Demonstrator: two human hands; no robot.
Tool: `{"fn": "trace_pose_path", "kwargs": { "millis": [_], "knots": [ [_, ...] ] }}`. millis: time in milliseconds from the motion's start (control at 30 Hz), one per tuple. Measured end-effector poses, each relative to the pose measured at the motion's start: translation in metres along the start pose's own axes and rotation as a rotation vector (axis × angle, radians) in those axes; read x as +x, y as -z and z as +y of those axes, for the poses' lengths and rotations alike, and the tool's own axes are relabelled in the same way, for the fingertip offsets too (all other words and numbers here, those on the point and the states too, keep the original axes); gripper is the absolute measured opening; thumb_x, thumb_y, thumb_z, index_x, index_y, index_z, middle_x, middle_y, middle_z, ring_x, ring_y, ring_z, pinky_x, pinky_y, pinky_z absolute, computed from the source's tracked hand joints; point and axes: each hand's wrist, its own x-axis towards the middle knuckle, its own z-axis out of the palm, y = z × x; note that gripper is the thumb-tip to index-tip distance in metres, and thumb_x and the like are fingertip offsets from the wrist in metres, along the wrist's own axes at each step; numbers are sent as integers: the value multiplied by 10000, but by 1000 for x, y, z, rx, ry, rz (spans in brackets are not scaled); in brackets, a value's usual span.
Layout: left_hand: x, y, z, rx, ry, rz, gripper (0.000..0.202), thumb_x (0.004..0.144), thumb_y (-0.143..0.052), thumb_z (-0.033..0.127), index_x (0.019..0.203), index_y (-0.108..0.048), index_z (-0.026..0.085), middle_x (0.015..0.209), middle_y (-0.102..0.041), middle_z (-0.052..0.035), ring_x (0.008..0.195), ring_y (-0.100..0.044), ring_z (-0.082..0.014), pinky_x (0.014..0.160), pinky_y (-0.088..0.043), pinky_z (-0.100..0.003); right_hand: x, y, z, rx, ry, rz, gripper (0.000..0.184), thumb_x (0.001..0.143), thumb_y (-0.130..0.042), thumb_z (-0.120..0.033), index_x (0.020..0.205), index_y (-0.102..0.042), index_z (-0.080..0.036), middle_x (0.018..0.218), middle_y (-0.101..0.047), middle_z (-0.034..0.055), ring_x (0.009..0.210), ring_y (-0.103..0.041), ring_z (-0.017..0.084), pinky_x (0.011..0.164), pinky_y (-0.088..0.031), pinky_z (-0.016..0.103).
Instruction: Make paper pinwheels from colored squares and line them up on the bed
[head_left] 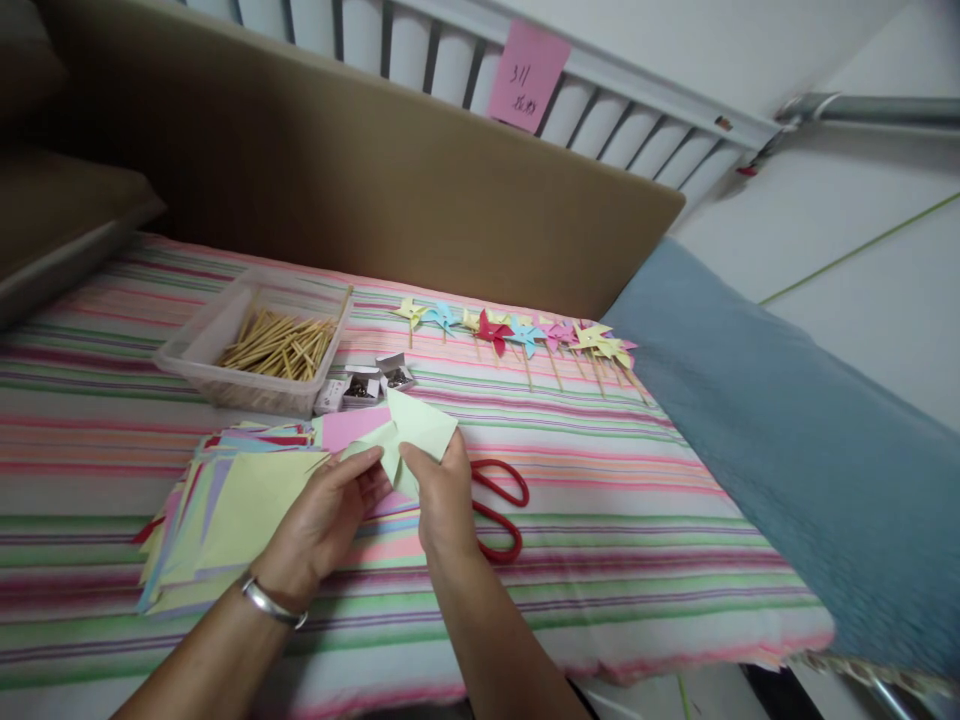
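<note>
Many sheets of coloured paper [262, 500] are piled toward the left of the desk [637, 520], with a tub [247, 398] of sticks [281, 348] set behind. Near the middle, a folded pale green paper [426, 424] is pinched between thumb and fingers by the nearly closed left hand [336, 512] and likewise by the right hand [444, 492]. Red-handled scissors [516, 540] are placed just beside; pinwheels [493, 330] are lined along the far edge toward the right corner.

A pink note [529, 76] rests against white railing [409, 48].
</note>
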Motion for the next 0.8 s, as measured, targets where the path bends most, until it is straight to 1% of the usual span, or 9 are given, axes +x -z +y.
{"fn": "trace_pose_path", "kwargs": {
  "millis": [100, 200, 333, 433, 500, 567, 700, 800],
  "knots": [
    [-2, -1, -2, 23, -18, -38, 120, 626, -777, 152, 639, -658, 155, 651, -656, 16, 651, -595, -112, 669, -479, -237, 0, 0, 0, 76, -10, 4, 418, 613, -673, -165, 1012, -552, -193, 926, -706, 31, 784, -657, 197, 723, -523, 321],
    [-3, -4, -3, 62, -61, -57, 97, 646, -766, 163, 676, -675, 154, 685, -673, 8, 677, -598, -116, 671, -471, -231, -3, -2, 0, 37, 9, -2, 420, 626, -673, -160, 1028, -557, -196, 943, -704, 32, 804, -655, 198, 743, -520, 326],
    [-3, -7, -3, 59, -62, -9, 151, 631, -770, 167, 766, -701, 161, 801, -719, -18, 715, -621, -142, 660, -466, -245, -7, -5, 2, -61, 44, 9, 420, 629, -675, -161, 1034, -571, -200, 943, -702, 25, 832, -650, 199, 755, -518, 319],
    [-2, -7, -3, 59, -39, 44, 150, 599, -783, 159, 722, -697, 155, 737, -715, -15, 659, -613, -141, 628, -456, -250, -7, -6, 5, -107, 67, 4, 429, 623, -683, -159, 1038, -578, -193, 935, -698, 28, 836, -644, 197, 757, -518, 314],
    [-2, -7, -3, 50, -42, 62, 137, 592, -782, 149, 692, -689, 155, 686, -701, -2, 630, -601, -132, 620, -453, -249, -7, -5, 7, -97, 66, -7, 428, 626, -681, -157, 1039, -579, -193, 922, -698, 24, 819, -645, 192, 746, -521, 311],
    [-3, -8, -3, 43, -57, 60, 131, 592, -778, 141, 684, -685, 152, 678, -698, 2, 626, -595, -127, 625, -455, -248, -6, -5, 9, -62, 57, -22, 416, 634, -679, -160, 1037, -580, -191, 923, -699, 25, 813, -646, 191, 737, -523, 310],
    [-4, -10, -2, 51, -64, 38, 112, 616, -759, 142, 706, -691, 140, 714, -708, -8, 653, -605, -133, 642, -465, -255, -7, -6, 10, -10, 45, -33, 401, 642, -683, -158, 1030, -583, -182, 938, -696, 32, 846, -650, 203, 759, -518, 323],
    [-5, -10, -2, 46, -54, 47, 139, 622, -754, 140, 749, -700, 147, 754, -718, -11, 673, -620, -145, 644, -471, -264, -8, -8, 8, 9, 32, -27, 405, 633, -689, -143, 1023, -588, -185, 916, -699, 22, 839, -651, 200, 744, -517, 311]
  ]
}}
